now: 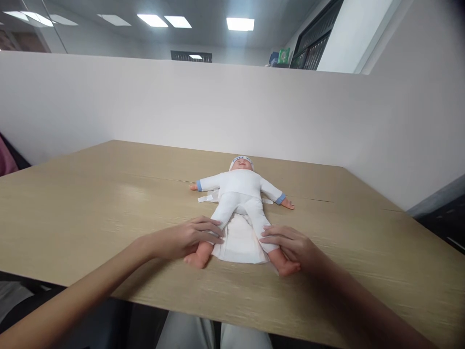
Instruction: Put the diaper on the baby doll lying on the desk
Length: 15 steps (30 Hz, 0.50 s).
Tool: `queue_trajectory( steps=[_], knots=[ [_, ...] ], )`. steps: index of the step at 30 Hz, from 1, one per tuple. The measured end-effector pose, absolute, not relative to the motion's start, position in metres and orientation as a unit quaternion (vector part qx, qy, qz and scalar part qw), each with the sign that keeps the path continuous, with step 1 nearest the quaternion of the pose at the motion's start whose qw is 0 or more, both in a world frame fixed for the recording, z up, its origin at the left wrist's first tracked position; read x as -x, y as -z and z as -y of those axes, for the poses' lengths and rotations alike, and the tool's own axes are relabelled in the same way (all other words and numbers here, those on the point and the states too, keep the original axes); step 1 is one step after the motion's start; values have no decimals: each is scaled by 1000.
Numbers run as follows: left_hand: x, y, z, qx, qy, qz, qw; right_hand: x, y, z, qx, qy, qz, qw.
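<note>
A baby doll point(240, 183) in white clothes with 2 blue cuffs lies face up on a wooden table point(90, 203), head away from the viewer, arms spread. Under the doll's hips and between its legs is an open white diaper point(241, 242), tabs out at both sides. Left of the doll, the left hand point(198, 235) rests loosely curved on 1 lower leg; right of it, the right hand point(290, 242) does likewise on the other. Neither is closed tight. Beyond the doll's head stands a white wall point(174, 102) with glass above.
</note>
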<state>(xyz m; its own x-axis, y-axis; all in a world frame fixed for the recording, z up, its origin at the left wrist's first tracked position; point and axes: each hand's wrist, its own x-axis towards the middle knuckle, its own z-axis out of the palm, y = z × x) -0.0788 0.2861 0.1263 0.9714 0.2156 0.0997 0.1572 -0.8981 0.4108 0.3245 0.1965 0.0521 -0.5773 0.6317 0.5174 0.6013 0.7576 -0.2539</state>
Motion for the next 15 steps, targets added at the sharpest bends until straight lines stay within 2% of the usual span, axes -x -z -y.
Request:
queue_trajectory(
  steps=[4, 6, 8, 11, 15],
  knots=[
    [76, -137, -282, -957, -58, -133, 250, -325, -71, -197, 400, -169, 848, 304],
    [71, -140, -276, -950, -69, -159, 261, -317, -85, -191, 433, -197, 833, 283],
    [64, -138, -267, -946, -89, -194, 245, -304, -95, -181, 465, -171, 832, 251],
    [53, -126, -255, -947, -106, -243, 184, -279, -90, -164, 500, -67, 836, 218],
    [44, -113, -249, -947, -111, -277, 122, -257, -63, -155, 529, 45, 813, 239]
  ],
)
